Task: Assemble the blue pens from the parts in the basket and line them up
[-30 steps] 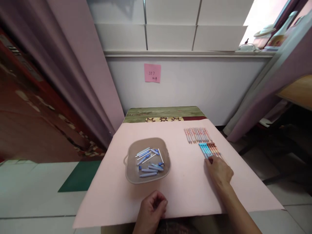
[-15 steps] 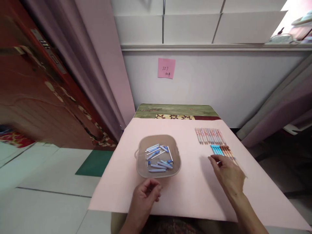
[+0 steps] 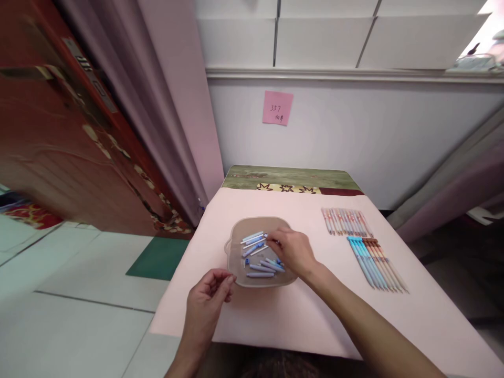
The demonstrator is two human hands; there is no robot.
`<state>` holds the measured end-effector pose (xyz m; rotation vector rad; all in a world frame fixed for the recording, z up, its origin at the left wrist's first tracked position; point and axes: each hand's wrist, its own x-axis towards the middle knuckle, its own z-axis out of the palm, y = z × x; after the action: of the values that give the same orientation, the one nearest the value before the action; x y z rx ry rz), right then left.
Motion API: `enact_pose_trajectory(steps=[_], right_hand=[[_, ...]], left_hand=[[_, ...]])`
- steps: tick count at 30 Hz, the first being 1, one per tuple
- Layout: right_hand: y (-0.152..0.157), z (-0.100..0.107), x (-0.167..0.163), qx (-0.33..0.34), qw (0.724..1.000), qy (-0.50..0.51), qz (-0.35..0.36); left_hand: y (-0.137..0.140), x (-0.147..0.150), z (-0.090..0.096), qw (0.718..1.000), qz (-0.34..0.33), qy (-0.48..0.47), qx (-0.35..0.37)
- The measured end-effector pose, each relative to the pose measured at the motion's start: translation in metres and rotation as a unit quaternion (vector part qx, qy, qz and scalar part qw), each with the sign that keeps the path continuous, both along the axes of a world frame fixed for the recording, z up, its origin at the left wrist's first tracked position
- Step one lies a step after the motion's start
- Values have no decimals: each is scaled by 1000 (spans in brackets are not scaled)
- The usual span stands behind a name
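A translucent plastic container (image 3: 263,285) stands on the pink table cover. In it lie several loose pen parts: blue barrels (image 3: 260,274), thin white refills (image 3: 259,250) and small blue pieces (image 3: 247,261). My right hand (image 3: 292,250) reaches over the container's right side, its fingertips pinched together among the parts at the top right. What those fingertips hold, if anything, is hidden. My left hand (image 3: 210,291) is at the front left corner, fingers curled and thumb against the index finger, close to the rim. I cannot tell whether it touches the rim or holds something tiny.
To the right lie a row of pale patterned pens (image 3: 346,222) and, nearer, a row of pens with blue and brown tops (image 3: 376,265). A pink note (image 3: 277,108) is stuck on the wall behind the table. A curtain (image 3: 173,105) and reddish door (image 3: 79,147) are at left.
My right hand has moved left from the pen row to the container. My left hand has shifted left, beside the front left corner. The view has turned slightly left.
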<state>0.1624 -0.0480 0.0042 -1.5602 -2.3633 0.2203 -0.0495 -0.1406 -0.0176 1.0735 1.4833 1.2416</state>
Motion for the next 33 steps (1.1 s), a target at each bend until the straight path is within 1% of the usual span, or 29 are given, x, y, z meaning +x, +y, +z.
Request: enact_pose_trajectory(steps=[1,5,7,10,13,16,19,22,28,31,33], right_hand=[[9,-1,-11,-30,997,-55,33],[35,-16,-43,-72,987,-110,88],[40,-25,-51,-86,982,-131,107],[42,-33,-54,-98,975,-156,122],[46,-32,-49,-99,974,-170,116],[56,-29,-44,-89,976,-176,93],[68,-26,-44,-85,976,-181,85],[74,-27,-46,-94,973,-185,98],[74,-31,-46,-102,972,-182,108],[73,-26,-45,-97,976,-171,91],[71,-19,-40,-86,981,-158,66]], left_hand=[[0,-1,1,1000,-1,1,2],[-1,-5,6,1000,1,8,15],[-1,-8,7,1000,4,10,16],[-2,-12,5,1000,7,5,7],[-1,-16,0,1000,1,5,-2],[2,-17,-4,1000,-14,9,-5],[5,-16,-4,1000,-26,10,-5],[6,-15,-2,999,-29,16,-6],[4,-12,-4,999,-26,20,-13],[4,-10,-3,999,-26,26,-10],[5,-10,-2,999,-18,35,-2]])
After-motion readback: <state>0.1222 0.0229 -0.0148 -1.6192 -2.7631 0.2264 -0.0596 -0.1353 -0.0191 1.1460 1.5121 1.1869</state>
